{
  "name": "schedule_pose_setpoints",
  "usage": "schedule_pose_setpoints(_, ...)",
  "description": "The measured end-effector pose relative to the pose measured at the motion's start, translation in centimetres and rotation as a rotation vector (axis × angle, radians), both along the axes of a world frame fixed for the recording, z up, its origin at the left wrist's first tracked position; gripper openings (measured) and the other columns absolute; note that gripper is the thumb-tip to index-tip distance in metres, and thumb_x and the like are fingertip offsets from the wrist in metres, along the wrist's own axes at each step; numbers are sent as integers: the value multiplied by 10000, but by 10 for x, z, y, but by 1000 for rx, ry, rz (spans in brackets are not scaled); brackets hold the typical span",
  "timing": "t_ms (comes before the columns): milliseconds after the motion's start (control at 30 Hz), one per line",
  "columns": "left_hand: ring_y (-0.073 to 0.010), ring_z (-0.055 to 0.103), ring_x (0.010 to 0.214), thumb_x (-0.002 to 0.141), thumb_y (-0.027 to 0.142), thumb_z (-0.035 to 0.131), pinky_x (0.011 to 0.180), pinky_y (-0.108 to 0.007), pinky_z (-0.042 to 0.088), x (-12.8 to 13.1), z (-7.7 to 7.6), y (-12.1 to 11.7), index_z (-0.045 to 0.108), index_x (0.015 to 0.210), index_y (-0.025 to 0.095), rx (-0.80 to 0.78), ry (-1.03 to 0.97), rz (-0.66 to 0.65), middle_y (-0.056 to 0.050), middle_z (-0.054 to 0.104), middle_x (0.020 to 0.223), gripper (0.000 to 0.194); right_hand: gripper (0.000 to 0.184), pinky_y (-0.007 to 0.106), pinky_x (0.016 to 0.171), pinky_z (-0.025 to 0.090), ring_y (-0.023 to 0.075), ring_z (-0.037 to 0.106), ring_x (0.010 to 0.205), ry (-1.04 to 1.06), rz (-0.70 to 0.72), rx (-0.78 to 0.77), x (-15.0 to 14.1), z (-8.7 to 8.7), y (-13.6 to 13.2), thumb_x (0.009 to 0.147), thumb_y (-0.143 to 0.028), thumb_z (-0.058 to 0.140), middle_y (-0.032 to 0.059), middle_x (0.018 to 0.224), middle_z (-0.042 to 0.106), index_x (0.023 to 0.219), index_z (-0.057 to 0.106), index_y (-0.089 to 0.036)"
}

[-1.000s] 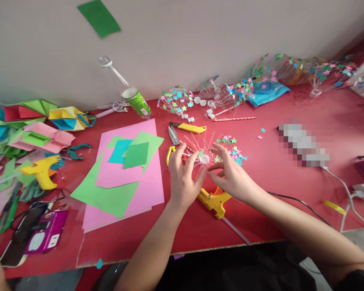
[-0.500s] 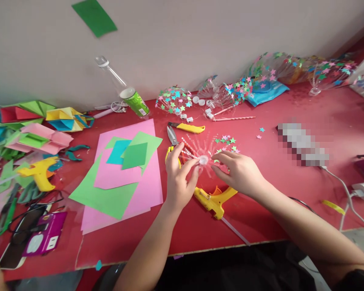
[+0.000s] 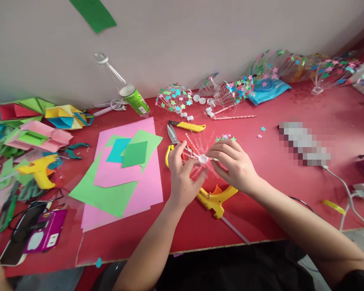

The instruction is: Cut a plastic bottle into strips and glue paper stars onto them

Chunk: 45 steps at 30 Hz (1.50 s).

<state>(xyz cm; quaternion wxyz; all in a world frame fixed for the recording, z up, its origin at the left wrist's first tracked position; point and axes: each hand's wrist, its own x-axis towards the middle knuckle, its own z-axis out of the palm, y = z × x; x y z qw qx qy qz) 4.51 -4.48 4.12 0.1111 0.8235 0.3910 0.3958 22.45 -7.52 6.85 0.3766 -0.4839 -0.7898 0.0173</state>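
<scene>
A clear plastic piece cut into thin spread strips, with a white round centre (image 3: 203,159), lies on the red table (image 3: 261,194). My left hand (image 3: 183,173) curls its fingers round the left side of that piece. My right hand (image 3: 232,163) pinches it from the right, fingers bent onto the strips near the white centre. Small paper stars (image 3: 227,138) lie just behind my right hand, partly hidden by it. A yellow glue gun (image 3: 215,199) lies right below both hands.
Yellow-handled scissors (image 3: 171,137) and a yellow utility knife (image 3: 189,127) lie behind my left hand. Pink, green and blue paper sheets (image 3: 124,169) cover the left middle. Star-covered plastic shapes (image 3: 174,98) line the wall. A second glue gun (image 3: 39,171), folded paper and cables lie left; cords right.
My right hand has slid left and up over the stars onto the strip piece. My left hand closed in tighter on its left side. The view shifted slightly.
</scene>
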Motion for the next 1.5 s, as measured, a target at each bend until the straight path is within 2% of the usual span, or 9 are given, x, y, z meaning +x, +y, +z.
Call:
schedule_pose_setpoints(100,-308,383,1380,845,282,657,1124,-568,339,1,0,-1,587,887,208,10,-14,8,-86,386,1470,111,244,463,976,446,254,582,1082,-17,59,-9,-2,-7,9,943,-150,457,87,1016,709,1087,642,-215)
schedule_pose_setpoints(167,-301,396,1374,853,279,647,1108,-547,368,-1,1,-1,573,960,212,-12,-32,19,-105,401,1464,146,243,454,952,451,246,597,1001,-10,39,-29,-4,-13,11,952,-159,441,84,960,708,1090,633,-213)
schedule_pose_setpoints(300,-292,422,1356,846,312,665,1049,-495,446,-7,0,0,514,1157,216,-57,-99,41,-148,438,1429,358,205,384,836,472,217,580,826,71,-21,-30,-6,-21,9,944,-138,451,67,846,689,1073,603,-188)
schedule_pose_setpoints(533,-282,440,1344,862,265,649,1065,-504,442,-9,1,-1,560,1152,232,-48,-116,13,-123,450,1425,305,128,359,828,474,197,604,819,173,-15,-16,-7,-23,8,920,-108,503,56,886,691,970,569,-207)
schedule_pose_setpoints(700,-269,462,1333,875,235,627,1102,-490,416,-10,0,1,447,1312,211,7,-268,7,-140,487,1381,473,152,364,816,480,198,603,790,206,-24,-20,-8,-27,9,906,-108,526,37,833,674,1010,546,-217)
schedule_pose_setpoints(833,-259,483,1305,879,233,623,1084,-477,433,-12,-1,2,518,1236,210,8,-225,14,-128,504,1360,373,117,382,847,480,199,611,805,181,-12,-6,-8,-29,9,912,-115,526,47,873,692,947,554,-223)
schedule_pose_setpoints(967,-270,467,1314,877,224,621,1059,-490,454,-9,-2,-1,583,1128,227,25,-124,-9,-106,468,1388,253,143,391,842,482,202,606,787,168,-9,33,-9,-30,10,915,-117,523,46,852,703,988,589,-221)
schedule_pose_setpoints(1133,-290,489,1299,864,209,634,946,-431,533,-2,-4,-4,599,1104,209,75,-72,-55,-126,429,1403,242,139,391,849,484,203,607,775,176,-3,60,-9,-29,10,926,-133,527,50,792,692,986,631,-204)
schedule_pose_setpoints(1500,-280,489,1294,860,241,646,971,-442,521,-3,-9,-1,599,1112,224,75,-48,0,-122,446,1388,257,139,397,941,452,171,645,764,87,-54,102,-10,-29,6,946,-166,533,27,772,726,933,664,-211)
